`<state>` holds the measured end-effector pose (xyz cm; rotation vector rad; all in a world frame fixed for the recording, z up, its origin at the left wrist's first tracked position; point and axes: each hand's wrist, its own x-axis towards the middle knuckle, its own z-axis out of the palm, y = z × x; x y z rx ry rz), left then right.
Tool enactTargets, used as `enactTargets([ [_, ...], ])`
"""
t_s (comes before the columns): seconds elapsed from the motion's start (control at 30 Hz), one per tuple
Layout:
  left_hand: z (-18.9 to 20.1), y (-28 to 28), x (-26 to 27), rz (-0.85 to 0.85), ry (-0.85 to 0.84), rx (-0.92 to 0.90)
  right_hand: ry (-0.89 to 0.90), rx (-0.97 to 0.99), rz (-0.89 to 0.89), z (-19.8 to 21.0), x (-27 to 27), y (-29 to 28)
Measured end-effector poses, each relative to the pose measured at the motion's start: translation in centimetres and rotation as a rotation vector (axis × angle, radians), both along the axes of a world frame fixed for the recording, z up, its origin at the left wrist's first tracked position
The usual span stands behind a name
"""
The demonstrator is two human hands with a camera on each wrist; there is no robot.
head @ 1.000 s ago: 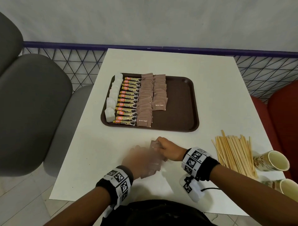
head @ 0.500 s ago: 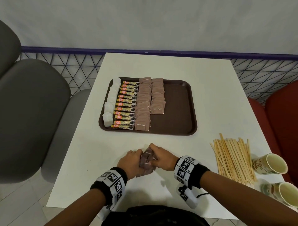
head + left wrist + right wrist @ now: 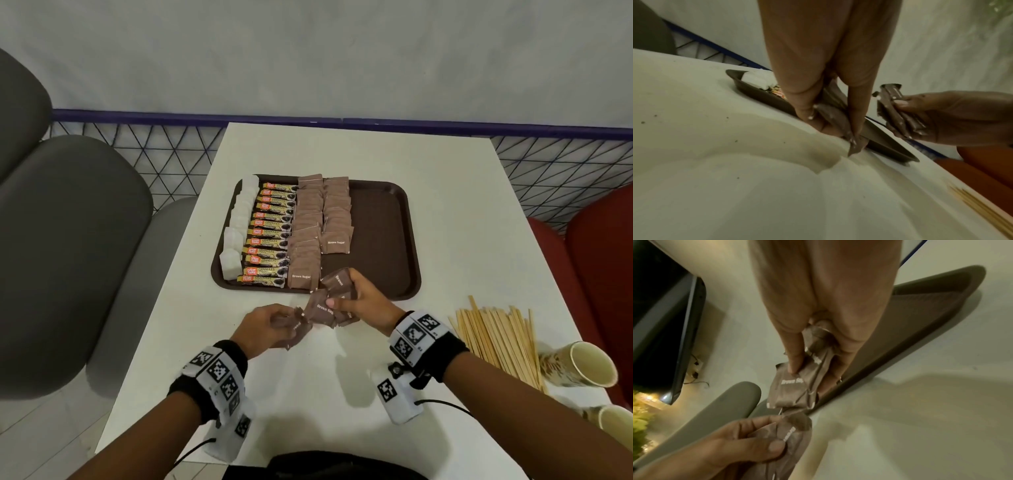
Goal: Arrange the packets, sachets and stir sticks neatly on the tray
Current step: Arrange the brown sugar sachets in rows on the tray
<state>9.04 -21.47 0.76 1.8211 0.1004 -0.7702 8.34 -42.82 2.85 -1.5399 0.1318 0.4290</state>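
A dark brown tray point(image 3: 383, 219) sits mid-table with neat columns of white sachets point(image 3: 236, 233), coffee stick packets point(image 3: 270, 236) and brown sugar packets point(image 3: 308, 233). Its right half is bare. Just in front of the tray, my right hand point(image 3: 352, 301) grips a bunch of brown sugar packets point(image 3: 329, 301), thumb on top, also shown in the right wrist view as packets point(image 3: 791, 386). My left hand point(image 3: 270, 325) pinches a smaller bunch of brown packets point(image 3: 294, 329), seen near the table as packets point(image 3: 834, 120). The wooden stir sticks point(image 3: 496, 335) lie in a pile at the right.
Two paper cups point(image 3: 582, 363) lie on their sides past the sticks at the table's right edge. A grey chair point(image 3: 68, 240) stands left, a red seat point(image 3: 599, 257) right. A mesh railing point(image 3: 154, 147) runs behind the white table point(image 3: 342, 394).
The two hands, which held one bunch together near the table's front, have split it and parted. My right hand has moved up toward the tray's front edge.
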Motion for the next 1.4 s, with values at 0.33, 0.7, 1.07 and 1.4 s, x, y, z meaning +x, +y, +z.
enactTargets([
  [0.33, 2.8, -2.5, 0.6, 0.292, 0.28, -0.569, -0.045, -0.004, 0.075, -0.4, 1.0, 2.6],
  [0.7, 2.1, -1.8, 0.6, 0.304, 0.24, -0.688, -0.33, -0.558, 0.137, -1.0, 1.2, 4.0],
  [1.07, 1.7, -2.2, 1.6, 0.418, 0.136, -0.618, 0.053, -0.103, 0.009, -1.4, 1.3, 3.2],
  [1.4, 1.6, -0.3, 3.1, 0.565, 0.128, -0.68, 0.065, -0.297, -0.249, -1.6, 7.4, -2.7],
])
